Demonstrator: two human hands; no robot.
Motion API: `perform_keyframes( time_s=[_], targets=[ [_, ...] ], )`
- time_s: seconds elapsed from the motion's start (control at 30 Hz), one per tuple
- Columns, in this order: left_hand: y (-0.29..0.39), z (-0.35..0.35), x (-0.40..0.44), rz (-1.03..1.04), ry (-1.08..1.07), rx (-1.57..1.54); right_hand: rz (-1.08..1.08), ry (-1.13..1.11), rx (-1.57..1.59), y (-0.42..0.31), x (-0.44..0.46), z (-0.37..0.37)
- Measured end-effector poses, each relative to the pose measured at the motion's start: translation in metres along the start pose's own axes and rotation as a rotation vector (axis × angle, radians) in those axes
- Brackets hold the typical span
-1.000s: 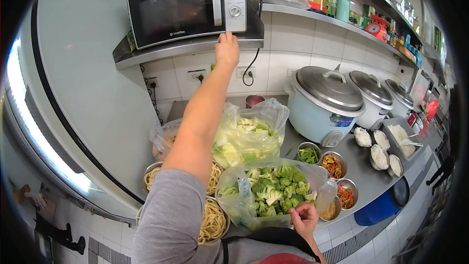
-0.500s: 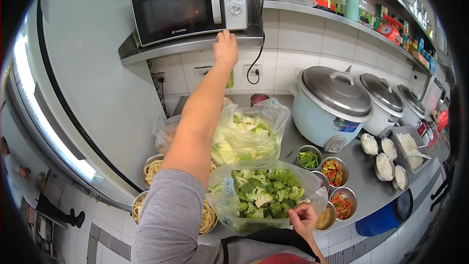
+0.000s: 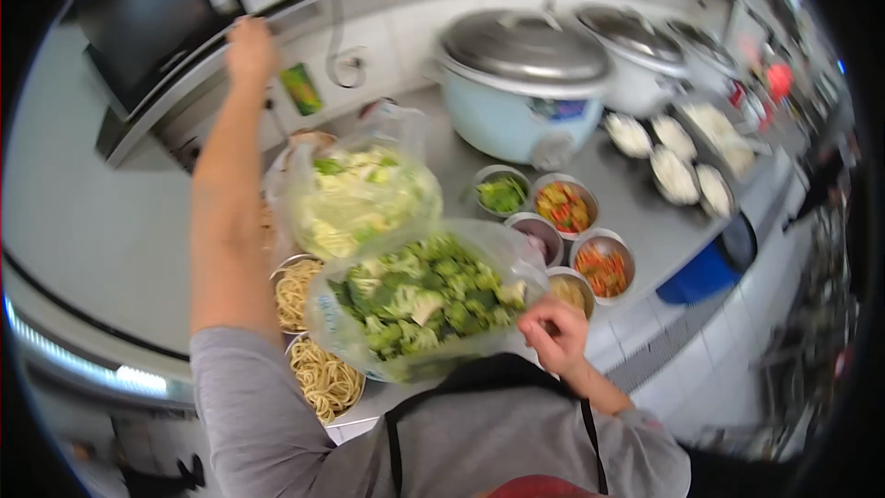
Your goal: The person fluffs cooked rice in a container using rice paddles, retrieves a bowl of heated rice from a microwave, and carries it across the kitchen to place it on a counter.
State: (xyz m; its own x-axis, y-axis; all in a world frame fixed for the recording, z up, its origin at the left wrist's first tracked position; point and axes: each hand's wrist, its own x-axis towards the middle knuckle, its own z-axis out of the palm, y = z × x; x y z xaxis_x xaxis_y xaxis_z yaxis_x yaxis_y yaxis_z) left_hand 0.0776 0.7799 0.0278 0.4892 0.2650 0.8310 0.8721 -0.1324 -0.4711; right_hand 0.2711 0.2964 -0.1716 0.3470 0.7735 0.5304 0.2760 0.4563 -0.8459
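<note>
My left hand (image 3: 251,48) is raised at the shelf edge just below the microwave (image 3: 152,14). Its fingers look curled, but blur hides what they hold, if anything. A green packet (image 3: 300,89) hangs on the wall beside that wrist. Low on the right, my right hand (image 3: 556,332) is closed, thumb and forefinger pinched at the near right rim of a clear plastic bag (image 3: 324,321). Cut broccoli (image 3: 429,300) fills this bag. Behind it stands another bag with chopped cabbage (image 3: 364,198).
Bowls of noodles (image 3: 327,378) stand left of the broccoli. On the right are bowls of green vegetables (image 3: 501,194), mixed peppers (image 3: 562,207) and carrot strips (image 3: 604,267). Large rice cookers (image 3: 525,83) line the wall, near bowls of rice (image 3: 675,175). A blue bin (image 3: 696,272) stands below the counter.
The view has swung to the right and down, so the counter sits further left and the picture is blurred. My left hand stays by the microwave shelf, my right by the broccoli bag.
</note>
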Motion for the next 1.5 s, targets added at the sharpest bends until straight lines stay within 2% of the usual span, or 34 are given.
perform_keyframes(
  time_s=[0.07,0.17,0.27,0.3,0.4,0.43,0.47,0.53,0.67,0.83,0.93,0.97,1.03,1.07,1.17,1.23,1.37,1.43,1.5],
  targets=[
    [0.006,-0.027,0.005,-0.059,-0.174,-0.054,0.027,0.082,0.094,0.002,-0.01,-0.001],
    [0.006,-0.029,0.005,-0.047,-0.22,-0.061,0.016,0.166,0.113,0.002,-0.026,-0.001],
    [0.012,-0.039,0.006,-0.024,-0.253,-0.004,-0.102,0.106,-0.027,0.003,-0.045,-0.007],
    [0.015,-0.041,0.009,-0.077,-0.301,-0.019,-0.173,0.137,-0.057,0.005,-0.049,-0.005],
    [0.031,-0.043,0.011,-0.187,-0.389,-0.033,0.19,0.366,0.05,-0.017,-0.065,0.005],
    [0.039,-0.046,0.008,-0.187,-0.376,-0.017,0.206,0.418,0.057,-0.022,-0.067,0.006],
    [0.048,-0.048,0.008,-0.187,-0.363,0.003,0.165,0.372,-0.063,-0.022,-0.073,0.002],
    [0.069,-0.055,0.009,-0.049,-0.405,-0.189,0.087,0.261,-0.293,-0.021,-0.084,-0.012],
    [0.152,-0.078,0.011,0.237,-0.359,-0.537,0.063,0.275,-0.296,-0.028,-0.098,-0.034],
    [0.257,-0.175,0.029,0.463,-0.232,-0.874,0.053,0.332,-0.296,-0.034,-0.108,-0.092],
    [0.331,-0.21,0.036,0.567,-0.248,-1.084,0.023,0.344,-0.392,-0.036,-0.119,-0.148],
    [0.36,-0.219,0.035,0.544,-0.626,-1.144,0.034,0.363,-0.413,-0.037,-0.124,-0.169],
    [0.433,-0.167,0.015,0.794,-0.739,-1.146,0.128,0.402,-0.427,-0.048,-0.135,-0.211],
    [0.458,-0.16,0.002,0.86,-0.849,-0.959,0.141,0.428,-0.434,-0.048,-0.142,-0.231],
    [0.522,-0.08,-0.055,0.897,-0.775,-0.858,0.188,0.529,-0.427,-0.049,-0.159,-0.283],
    [0.522,-0.085,-0.067,1.045,-0.796,-0.741,0.243,0.607,-0.384,-0.051,-0.167,-0.308],
    [0.53,-0.053,-0.104,0.749,-0.869,-0.863,0.301,0.69,-0.285,-0.038,-0.167,-0.343],
    [0.529,-0.074,-0.102,0.622,-0.965,-0.794,0.281,0.676,-0.307,-0.03,-0.161,-0.354],
    [0.527,-0.081,-0.101,0.581,-0.905,-0.83,0.252,0.641,-0.329,-0.022,-0.152,-0.367]
  ],
)
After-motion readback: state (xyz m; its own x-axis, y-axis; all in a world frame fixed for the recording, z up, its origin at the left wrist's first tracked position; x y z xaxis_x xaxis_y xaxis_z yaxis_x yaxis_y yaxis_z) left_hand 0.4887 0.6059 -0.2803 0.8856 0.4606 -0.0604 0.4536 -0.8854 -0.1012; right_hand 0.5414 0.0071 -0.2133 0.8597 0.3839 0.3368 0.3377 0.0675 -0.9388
